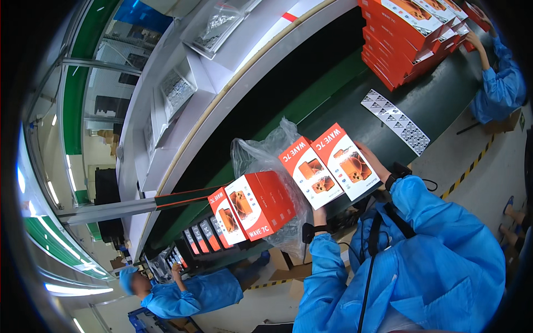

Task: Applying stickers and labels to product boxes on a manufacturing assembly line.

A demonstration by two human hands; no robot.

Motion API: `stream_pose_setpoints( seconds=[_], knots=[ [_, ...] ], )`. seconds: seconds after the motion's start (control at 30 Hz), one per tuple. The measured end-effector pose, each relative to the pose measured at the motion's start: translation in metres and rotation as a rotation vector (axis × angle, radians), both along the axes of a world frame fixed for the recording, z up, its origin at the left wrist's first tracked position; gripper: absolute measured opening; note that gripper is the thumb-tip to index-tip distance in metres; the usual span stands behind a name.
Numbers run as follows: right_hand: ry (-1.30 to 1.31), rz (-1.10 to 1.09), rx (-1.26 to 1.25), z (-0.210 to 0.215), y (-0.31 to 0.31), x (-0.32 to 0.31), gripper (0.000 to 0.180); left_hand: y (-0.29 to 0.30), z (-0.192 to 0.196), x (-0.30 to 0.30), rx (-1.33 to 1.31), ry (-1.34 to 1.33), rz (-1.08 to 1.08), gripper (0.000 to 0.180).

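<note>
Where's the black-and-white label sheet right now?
In the head view, right of centre in the upper half: the label sheet lies on the dark work surface, between the stack of red boxes and the right hand.

A dark green bench top [449, 83] sweeps away to the upper right, and a long white shelf [219, 72] with a tan edge curves right along it! Over on the left, tall green bands [74, 111] flank glass panes [127, 41], a pale metal rail [111, 212] cutting across lower down. Strip lights [78, 290] blaze white at lower left! Striped yellow-and-black tape [469, 165] slashes over the pale floor [269, 302]!
</note>
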State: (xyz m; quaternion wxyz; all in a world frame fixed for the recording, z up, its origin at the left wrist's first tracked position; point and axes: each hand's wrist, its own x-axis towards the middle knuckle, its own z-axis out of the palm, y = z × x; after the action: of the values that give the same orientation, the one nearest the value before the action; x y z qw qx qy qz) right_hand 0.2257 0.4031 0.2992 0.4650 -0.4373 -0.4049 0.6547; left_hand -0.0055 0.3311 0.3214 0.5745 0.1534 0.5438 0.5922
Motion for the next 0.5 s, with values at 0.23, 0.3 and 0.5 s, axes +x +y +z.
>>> stream_pose_setpoints(
  seconds=[0.23, 0.3, 0.5],
  knots=[
    [0.101, -0.067, 0.077, 0.015, -0.021, -0.024, 0.06, 0.001, 0.025, -0.006, 0.047, -0.02, -0.013, 0.053],
    [0.09, -0.098, 0.089, 0.014, -0.034, -0.033, 0.056, 0.002, 0.036, -0.011, 0.064, -0.02, -0.018, 0.052],
    [-0.157, -0.056, 0.139, 0.05, -0.062, -0.044, 0.057, 0.001, 0.065, -0.022, 0.09, -0.026, -0.039, 0.052]
  ],
)
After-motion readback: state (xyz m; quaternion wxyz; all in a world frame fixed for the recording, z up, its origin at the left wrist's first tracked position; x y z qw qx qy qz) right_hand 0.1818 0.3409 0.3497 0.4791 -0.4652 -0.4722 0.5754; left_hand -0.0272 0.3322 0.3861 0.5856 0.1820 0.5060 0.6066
